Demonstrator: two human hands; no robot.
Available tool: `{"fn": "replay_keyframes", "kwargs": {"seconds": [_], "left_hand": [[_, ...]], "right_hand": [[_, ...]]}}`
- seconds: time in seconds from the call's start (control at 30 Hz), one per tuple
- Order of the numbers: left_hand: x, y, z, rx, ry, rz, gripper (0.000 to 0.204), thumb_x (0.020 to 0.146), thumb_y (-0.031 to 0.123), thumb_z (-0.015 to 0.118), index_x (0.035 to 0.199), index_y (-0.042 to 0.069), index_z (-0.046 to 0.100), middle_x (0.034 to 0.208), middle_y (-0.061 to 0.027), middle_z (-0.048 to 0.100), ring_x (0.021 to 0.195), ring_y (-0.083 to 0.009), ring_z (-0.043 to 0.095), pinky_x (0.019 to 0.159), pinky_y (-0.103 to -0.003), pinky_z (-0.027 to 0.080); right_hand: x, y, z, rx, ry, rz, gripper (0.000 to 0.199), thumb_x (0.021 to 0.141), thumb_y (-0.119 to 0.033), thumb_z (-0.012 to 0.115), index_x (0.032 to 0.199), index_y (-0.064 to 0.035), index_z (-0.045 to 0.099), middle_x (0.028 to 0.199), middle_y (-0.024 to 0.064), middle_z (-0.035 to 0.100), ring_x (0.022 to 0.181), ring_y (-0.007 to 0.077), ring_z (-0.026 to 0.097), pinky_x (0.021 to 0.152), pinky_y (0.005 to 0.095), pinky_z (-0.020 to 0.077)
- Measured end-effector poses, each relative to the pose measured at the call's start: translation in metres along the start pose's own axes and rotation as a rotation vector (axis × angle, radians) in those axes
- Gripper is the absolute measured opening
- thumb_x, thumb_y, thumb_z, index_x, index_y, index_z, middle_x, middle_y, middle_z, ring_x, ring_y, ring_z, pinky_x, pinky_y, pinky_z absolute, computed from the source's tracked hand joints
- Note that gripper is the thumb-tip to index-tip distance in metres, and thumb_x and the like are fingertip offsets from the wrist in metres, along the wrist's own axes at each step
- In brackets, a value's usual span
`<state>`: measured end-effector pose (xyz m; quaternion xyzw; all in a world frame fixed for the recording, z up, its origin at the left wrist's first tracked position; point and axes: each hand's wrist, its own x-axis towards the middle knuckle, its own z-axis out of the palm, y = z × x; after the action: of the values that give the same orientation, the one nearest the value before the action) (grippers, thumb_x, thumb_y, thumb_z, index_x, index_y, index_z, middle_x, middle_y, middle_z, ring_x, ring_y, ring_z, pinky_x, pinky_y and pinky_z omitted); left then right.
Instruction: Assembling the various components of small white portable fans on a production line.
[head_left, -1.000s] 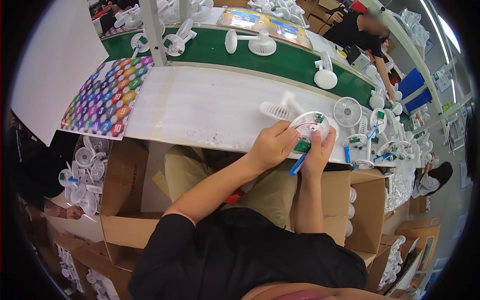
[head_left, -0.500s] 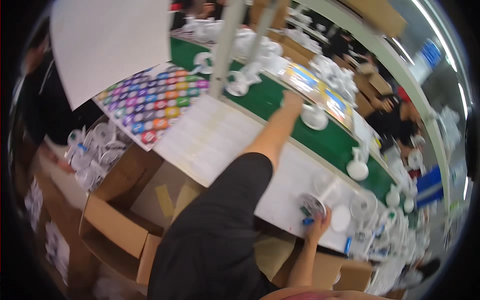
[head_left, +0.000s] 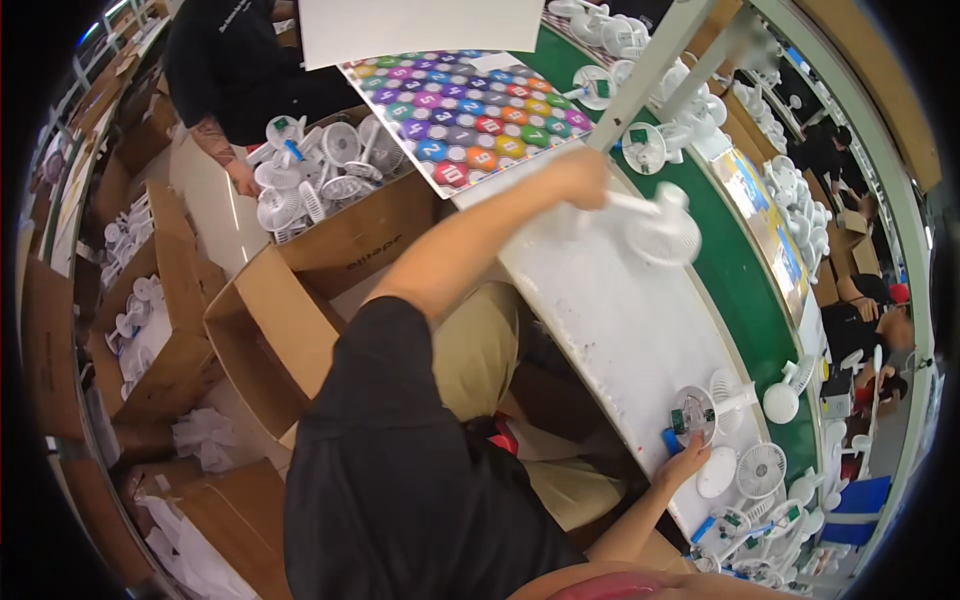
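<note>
My left hand (head_left: 580, 178) is closed round the stem of a small white handheld fan (head_left: 664, 236), held over the white bench top; the fan is smeared by motion. Lower down, my right hand (head_left: 684, 462) grips an opened white fan (head_left: 694, 415) at its round base, where a green circuit board and a blue part show. Beside that hand lie a flat white disc (head_left: 716, 472) and another fan with a round grille (head_left: 760, 470).
A green conveyor belt (head_left: 745, 290) carrying white fans runs along the white bench (head_left: 590, 300). A sheet of coloured dots (head_left: 470, 110) lies at the far end. Cartons of fans (head_left: 370, 240) stand at the left, near a co-worker (head_left: 225, 80). A metal post (head_left: 640, 75) rises beside the belt.
The view has swung left. My left hand has drawn a fan from the green belt back over the white bench. My right hand keeps hold of the opened fan.
</note>
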<state>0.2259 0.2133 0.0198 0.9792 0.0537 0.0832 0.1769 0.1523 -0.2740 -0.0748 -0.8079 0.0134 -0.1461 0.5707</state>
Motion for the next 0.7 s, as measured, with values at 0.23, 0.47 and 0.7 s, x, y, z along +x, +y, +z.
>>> {"fn": "replay_keyframes", "kwargs": {"seconds": [0.23,0.47,0.7], "left_hand": [[-0.085,-0.155,-0.071,0.029,0.242,-0.784,0.032,0.070,0.020,0.065,0.095,0.001,0.073,0.093,-0.0156,0.071,0.084,-0.0311,0.067,0.071,-0.041,0.054],[-0.084,-0.195,-0.057,0.265,1.218,-0.633,0.036,0.083,0.028,0.061,0.101,-0.003,0.065,0.103,-0.0252,0.061,0.098,-0.0408,0.056,0.085,-0.046,0.048],[-0.166,-0.008,0.093,-0.087,0.574,-0.279,0.042,0.076,0.018,0.061,0.114,0.001,0.057,0.128,-0.0216,0.050,0.126,-0.0429,0.042,0.104,-0.051,0.035]], "right_hand": [[-0.001,0.002,0.004,0.075,0.020,0.035,0.035,0.096,-0.021,0.048,0.112,0.0073,0.060,0.101,0.0161,0.065,0.089,0.0204,0.059,0.083,0.0263,0.0455],[-0.005,-0.010,0.005,0.065,-0.008,-0.017,0.036,0.096,-0.021,0.047,0.112,0.0077,0.061,0.101,0.0159,0.066,0.089,0.0201,0.059,0.083,0.0258,0.0454],[-0.005,-0.004,0.007,0.079,0.007,-0.035,0.036,0.097,-0.022,0.048,0.112,0.0083,0.062,0.101,0.0152,0.067,0.086,0.0193,0.058,0.081,0.0256,0.0454]]}}
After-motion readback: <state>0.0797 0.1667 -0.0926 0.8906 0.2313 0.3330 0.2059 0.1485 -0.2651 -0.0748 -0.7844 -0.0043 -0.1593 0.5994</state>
